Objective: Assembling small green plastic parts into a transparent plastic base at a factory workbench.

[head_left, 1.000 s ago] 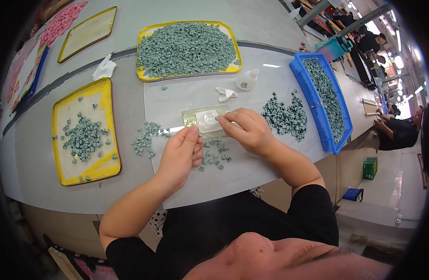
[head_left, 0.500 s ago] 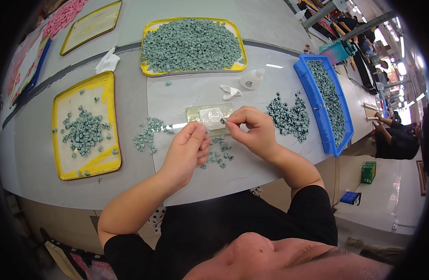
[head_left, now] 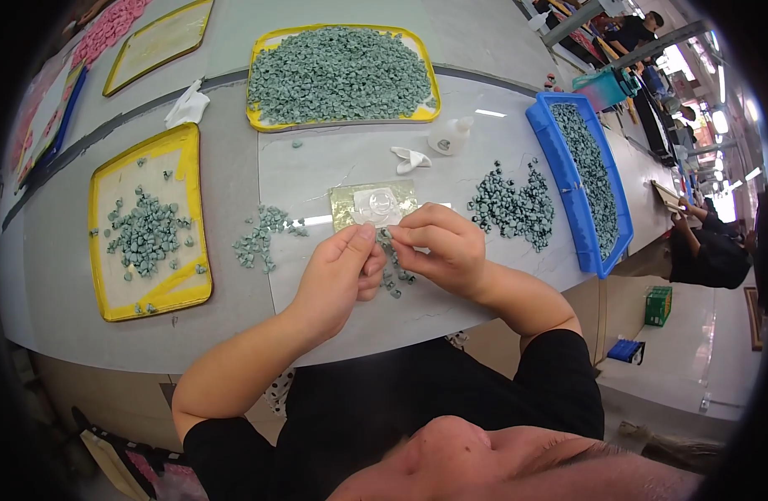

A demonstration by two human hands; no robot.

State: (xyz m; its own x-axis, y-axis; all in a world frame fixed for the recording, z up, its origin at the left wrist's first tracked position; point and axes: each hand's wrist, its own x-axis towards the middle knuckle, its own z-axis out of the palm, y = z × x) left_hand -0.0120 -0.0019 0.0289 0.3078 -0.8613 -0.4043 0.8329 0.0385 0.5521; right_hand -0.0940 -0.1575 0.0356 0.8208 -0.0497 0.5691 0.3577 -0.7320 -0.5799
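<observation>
My left hand (head_left: 336,271) is closed, thumb pressed against the curled fingers. Close against its fingertips, my right hand (head_left: 444,249) pinches a small grey-green piece (head_left: 384,235), mostly hidden by the fingers. What the left fingers hold, if anything, cannot be made out. Just beyond the hands lies a yellowish rectangular pad (head_left: 343,203) bearing a clear round dish (head_left: 381,203) on a white square. Loose green pieces (head_left: 396,280) are scattered beneath the hands. Another loose group (head_left: 265,235) sits left of them, and a pile with dark parts (head_left: 511,204) lies to the right.
A yellow-rimmed tray (head_left: 253,107) heaped with green pieces stands at the back; another (head_left: 100,267) with fewer is at left. A blue bin (head_left: 574,213) of pieces borders the right side. A white squeeze bottle (head_left: 449,136) and crumpled white cloth (head_left: 410,159) lie beyond the pad.
My right hand has moved left and slightly down with the small green piece, from over the pad's edge to my left fingertips. My left hand has barely moved.
</observation>
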